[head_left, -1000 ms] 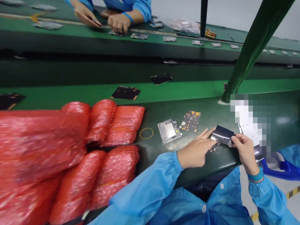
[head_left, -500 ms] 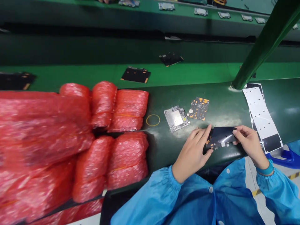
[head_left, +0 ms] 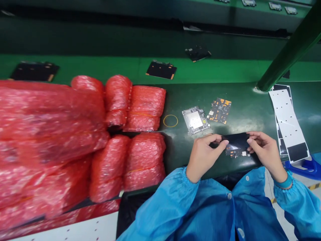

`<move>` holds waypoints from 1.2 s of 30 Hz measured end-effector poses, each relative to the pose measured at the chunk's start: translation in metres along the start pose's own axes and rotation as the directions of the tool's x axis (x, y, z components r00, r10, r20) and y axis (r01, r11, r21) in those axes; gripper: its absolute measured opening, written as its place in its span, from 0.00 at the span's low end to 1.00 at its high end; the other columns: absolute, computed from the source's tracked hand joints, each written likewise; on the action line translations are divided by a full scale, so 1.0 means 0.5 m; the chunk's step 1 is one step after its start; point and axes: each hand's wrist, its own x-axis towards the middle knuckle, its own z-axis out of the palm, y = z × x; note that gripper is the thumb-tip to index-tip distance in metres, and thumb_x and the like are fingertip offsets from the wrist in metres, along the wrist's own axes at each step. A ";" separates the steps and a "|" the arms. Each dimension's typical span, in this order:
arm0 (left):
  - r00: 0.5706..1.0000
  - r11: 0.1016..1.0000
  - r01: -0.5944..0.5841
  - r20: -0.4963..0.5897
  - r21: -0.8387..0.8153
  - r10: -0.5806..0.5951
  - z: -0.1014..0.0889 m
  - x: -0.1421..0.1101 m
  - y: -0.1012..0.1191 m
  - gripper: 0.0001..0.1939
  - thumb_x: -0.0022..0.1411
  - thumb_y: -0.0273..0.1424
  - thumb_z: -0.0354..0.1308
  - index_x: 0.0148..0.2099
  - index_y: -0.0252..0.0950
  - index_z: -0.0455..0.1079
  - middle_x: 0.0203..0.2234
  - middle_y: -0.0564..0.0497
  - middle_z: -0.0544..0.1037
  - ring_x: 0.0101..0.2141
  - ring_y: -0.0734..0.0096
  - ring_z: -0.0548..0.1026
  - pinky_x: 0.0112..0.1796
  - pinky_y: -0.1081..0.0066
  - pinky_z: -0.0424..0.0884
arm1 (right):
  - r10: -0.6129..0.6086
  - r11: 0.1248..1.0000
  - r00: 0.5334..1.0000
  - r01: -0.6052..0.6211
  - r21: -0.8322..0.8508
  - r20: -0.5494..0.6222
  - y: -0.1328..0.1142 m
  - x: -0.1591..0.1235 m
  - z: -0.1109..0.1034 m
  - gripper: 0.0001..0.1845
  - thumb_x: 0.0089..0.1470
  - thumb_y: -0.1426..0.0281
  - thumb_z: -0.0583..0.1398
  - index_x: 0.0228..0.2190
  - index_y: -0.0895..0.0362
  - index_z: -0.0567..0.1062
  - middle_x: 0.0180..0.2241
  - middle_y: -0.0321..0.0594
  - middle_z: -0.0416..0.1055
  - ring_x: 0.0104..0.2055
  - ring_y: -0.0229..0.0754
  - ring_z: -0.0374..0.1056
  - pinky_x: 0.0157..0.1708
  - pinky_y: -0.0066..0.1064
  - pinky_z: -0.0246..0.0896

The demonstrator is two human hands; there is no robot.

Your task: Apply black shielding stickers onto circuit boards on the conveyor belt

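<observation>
A glossy black film sheet (head_left: pixel 236 141) is stretched between my hands above a circuit board (head_left: pixel 238 153) at the table's near edge. My left hand (head_left: pixel 203 154) pinches the sheet's left end between thumb and fingers. At the other end, my right hand (head_left: pixel 265 151) grips it the same way. The sheet covers the upper part of the board, whose lower edge with small parts shows; whether they touch I cannot tell. Just beyond lie a board with a silver shield (head_left: pixel 195 121) and a dark board with orange patches (head_left: pixel 220 111).
Red bubble-wrapped bundles (head_left: pixel 144 107) fill the left side. A yellow rubber band (head_left: pixel 171 125) lies beside them. White backing sheets (head_left: pixel 288 124) rest at right, near a green post (head_left: pixel 286 57). Black-covered boards (head_left: pixel 162 69) sit on the bright green strip behind.
My left hand has moved from lying over the board to pinching the film's left end. The film, bent up earlier, is now held flatter over the board. The view has tilted down.
</observation>
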 end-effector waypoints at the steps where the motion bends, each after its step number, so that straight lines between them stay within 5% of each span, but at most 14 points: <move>1: 1.000 1.000 0.007 -0.003 -0.011 -0.007 0.000 0.001 0.000 0.09 0.63 0.33 0.65 0.30 0.38 0.79 0.24 0.56 0.80 0.27 0.72 0.77 0.33 0.73 0.72 | -0.009 1.000 1.000 0.008 -0.012 -0.006 0.002 -0.001 0.000 0.23 0.49 0.50 0.72 0.37 0.56 0.83 0.27 0.37 0.79 0.22 0.39 0.75 0.24 0.29 0.73; 5: 1.000 1.000 -0.014 -0.006 0.013 0.014 -0.001 -0.002 -0.001 0.08 0.63 0.33 0.66 0.32 0.38 0.81 0.26 0.55 0.82 0.27 0.71 0.78 0.34 0.72 0.74 | -0.018 0.997 0.999 0.015 -0.072 -0.037 0.003 -0.004 -0.001 0.20 0.50 0.51 0.71 0.28 0.55 0.81 0.21 0.36 0.76 0.22 0.41 0.75 0.25 0.30 0.73; 7: 0.999 0.999 -0.040 0.000 0.035 0.041 -0.007 -0.009 -0.002 0.07 0.65 0.33 0.65 0.41 0.38 0.83 0.30 0.54 0.85 0.29 0.70 0.80 0.36 0.71 0.76 | -0.022 0.996 0.998 0.016 -0.088 -0.067 -0.001 -0.002 -0.005 0.20 0.50 0.50 0.71 0.27 0.54 0.81 0.21 0.36 0.76 0.23 0.41 0.75 0.26 0.31 0.73; 11: 0.981 0.959 -0.190 0.000 0.209 0.194 -0.034 -0.035 -0.010 0.20 0.72 0.31 0.59 0.63 0.39 0.74 0.47 0.48 0.86 0.43 0.65 0.83 0.48 0.65 0.80 | 0.074 0.994 0.994 -0.081 -0.076 -0.085 -0.013 0.009 -0.028 0.24 0.44 0.47 0.73 0.27 0.55 0.81 0.21 0.37 0.77 0.23 0.42 0.76 0.26 0.32 0.74; 15: 0.925 0.829 -0.380 0.154 0.411 0.348 -0.053 -0.068 -0.027 0.18 0.73 0.30 0.57 0.62 0.37 0.73 0.63 0.41 0.76 0.65 0.53 0.72 0.63 0.52 0.73 | 0.172 0.978 0.983 -0.179 -0.103 -0.065 -0.013 0.006 -0.045 0.27 0.40 0.45 0.74 0.26 0.56 0.81 0.19 0.37 0.77 0.21 0.43 0.76 0.23 0.30 0.73; 18: 0.896 0.778 -0.442 0.251 0.446 0.366 -0.053 -0.085 -0.037 0.17 0.72 0.29 0.58 0.61 0.35 0.73 0.70 0.38 0.67 0.72 0.48 0.62 0.67 0.47 0.67 | 0.169 0.974 0.984 -0.176 -0.139 -0.062 -0.006 -0.009 -0.039 0.24 0.45 0.47 0.73 0.26 0.56 0.82 0.18 0.37 0.76 0.20 0.42 0.75 0.22 0.29 0.70; 28: 0.890 0.790 -0.450 0.283 0.416 0.358 -0.055 -0.091 -0.038 0.15 0.71 0.28 0.58 0.57 0.36 0.75 0.70 0.40 0.68 0.73 0.49 0.58 0.70 0.47 0.60 | 0.175 0.945 0.977 -0.203 -0.258 -0.125 -0.012 -0.033 -0.024 0.17 0.51 0.54 0.71 0.29 0.55 0.83 0.17 0.36 0.75 0.19 0.41 0.74 0.24 0.28 0.70; 36: 0.895 0.793 -0.440 0.278 0.422 0.349 -0.056 -0.090 -0.033 0.15 0.70 0.27 0.58 0.57 0.37 0.76 0.69 0.41 0.69 0.72 0.48 0.60 0.69 0.46 0.63 | 0.170 0.937 0.976 -0.203 -0.284 -0.137 -0.019 -0.039 -0.024 0.15 0.51 0.55 0.72 0.29 0.55 0.84 0.18 0.37 0.76 0.19 0.41 0.74 0.23 0.28 0.70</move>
